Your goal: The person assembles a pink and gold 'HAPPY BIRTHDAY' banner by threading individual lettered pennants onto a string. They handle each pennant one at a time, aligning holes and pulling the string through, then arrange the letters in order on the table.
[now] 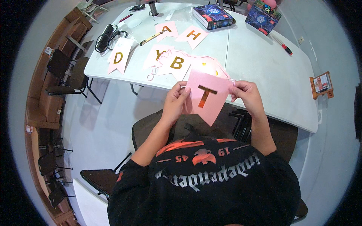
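A pink swallow-tailed pennant card (212,101) with one gold foil letter is held up near the table's front edge. My left hand (175,98) pinches its left edge, thumb in front. My right hand (246,95) is closed at the upper right corner, where a pink ribbon (211,59) runs up to the card; whether the fingers hold ribbon, card or both is hard to see. Just beyond lies another pennant card (177,64) with a gold letter, and a curled end of pink ribbon (151,76) rests at its left.
More letter pennants (192,35) lie across the white folding table (260,67), one at the left (118,57). A tan pen (151,38), a black corded tool (107,37), a blue box (213,17), its upright lid (263,18) and a red-black screwdriver (283,46) surround them. Dark chairs (71,71) stand left.
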### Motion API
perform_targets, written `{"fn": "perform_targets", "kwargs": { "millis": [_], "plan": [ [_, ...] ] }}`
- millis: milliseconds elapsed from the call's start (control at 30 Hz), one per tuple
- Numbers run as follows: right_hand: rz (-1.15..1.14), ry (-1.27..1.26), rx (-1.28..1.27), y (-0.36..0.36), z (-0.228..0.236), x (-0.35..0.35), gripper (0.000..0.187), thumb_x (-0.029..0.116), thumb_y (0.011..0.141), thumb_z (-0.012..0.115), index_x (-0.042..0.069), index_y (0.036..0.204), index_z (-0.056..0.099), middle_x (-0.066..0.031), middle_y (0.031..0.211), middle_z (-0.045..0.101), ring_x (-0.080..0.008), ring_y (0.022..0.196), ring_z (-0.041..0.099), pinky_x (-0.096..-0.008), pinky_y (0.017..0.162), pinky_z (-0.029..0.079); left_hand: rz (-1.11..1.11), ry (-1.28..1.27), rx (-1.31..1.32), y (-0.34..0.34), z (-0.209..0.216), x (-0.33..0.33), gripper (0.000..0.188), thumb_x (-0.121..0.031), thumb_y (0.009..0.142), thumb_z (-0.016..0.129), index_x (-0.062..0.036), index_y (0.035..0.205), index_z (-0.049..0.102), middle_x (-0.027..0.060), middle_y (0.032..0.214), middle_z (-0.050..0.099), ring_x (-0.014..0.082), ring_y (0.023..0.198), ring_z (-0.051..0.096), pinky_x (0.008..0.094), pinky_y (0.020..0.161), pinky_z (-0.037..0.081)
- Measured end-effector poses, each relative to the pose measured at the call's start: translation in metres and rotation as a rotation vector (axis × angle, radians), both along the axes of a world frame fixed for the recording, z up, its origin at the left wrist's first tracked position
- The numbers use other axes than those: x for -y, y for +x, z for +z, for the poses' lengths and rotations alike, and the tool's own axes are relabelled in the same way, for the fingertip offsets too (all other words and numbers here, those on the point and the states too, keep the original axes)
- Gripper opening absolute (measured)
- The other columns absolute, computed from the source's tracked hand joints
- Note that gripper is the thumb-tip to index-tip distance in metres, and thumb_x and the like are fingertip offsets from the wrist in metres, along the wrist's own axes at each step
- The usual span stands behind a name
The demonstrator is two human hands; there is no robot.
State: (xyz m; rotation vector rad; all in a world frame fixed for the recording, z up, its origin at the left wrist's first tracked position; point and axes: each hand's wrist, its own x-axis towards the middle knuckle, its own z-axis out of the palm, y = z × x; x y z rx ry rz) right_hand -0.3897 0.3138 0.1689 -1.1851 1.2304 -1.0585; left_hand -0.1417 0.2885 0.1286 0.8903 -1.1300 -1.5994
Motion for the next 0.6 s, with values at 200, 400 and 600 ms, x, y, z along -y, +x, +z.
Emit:
{"fn": "perform_targets", "kwargs": {
  "millis": [200, 400, 600],
  "plan": [
    [0.07, 0.113, -0.008, 0.003, -0.022, -0.017, 0.015, 0.012, 0.083, 0.065, -0.002, 0.081, 0.064, -0.0039, 0.069, 0.06, -0.0083, 0.054, 0.055, -0.0216, 0.051, 0.047, 0.025, 0.057, 0.131, 0.006, -0.006, -0.005, 0.014, -0.017, 0.089, 0.059, -0.0067, 0.097, 0.059, -0.0037, 0.078, 0.059, 0.0021, 0.066, 0.05, 0.0178, 0.058, 0.038],
    [-0.059, 0.193, -0.164, 0.006, -0.035, -0.013, 0.011, 0.008, 0.08, 0.066, -0.001, 0.077, 0.061, -0.0028, 0.066, 0.058, -0.0079, 0.057, 0.054, -0.0208, 0.051, 0.045, -0.071, 0.297, 0.07, 0.004, -0.012, -0.007, 0.01, -0.018, 0.088, 0.059, -0.0088, 0.092, 0.059, -0.0054, 0.077, 0.058, 0.0022, 0.066, 0.05, 0.0181, 0.056, 0.038],
    [-0.212, -0.564, -0.534, 0.043, -0.037, -0.017, 0.01, 0.001, 0.074, 0.068, -0.002, 0.081, 0.061, -0.0091, 0.073, 0.059, -0.0165, 0.066, 0.057, -0.026, 0.059, 0.047, -0.008, 0.269, 0.157, 0.001, -0.018, -0.013, 0.012, -0.02, 0.089, 0.059, -0.0088, 0.093, 0.059, -0.0045, 0.081, 0.06, 0.0029, 0.07, 0.053, 0.0196, 0.057, 0.041]
  ]
}}
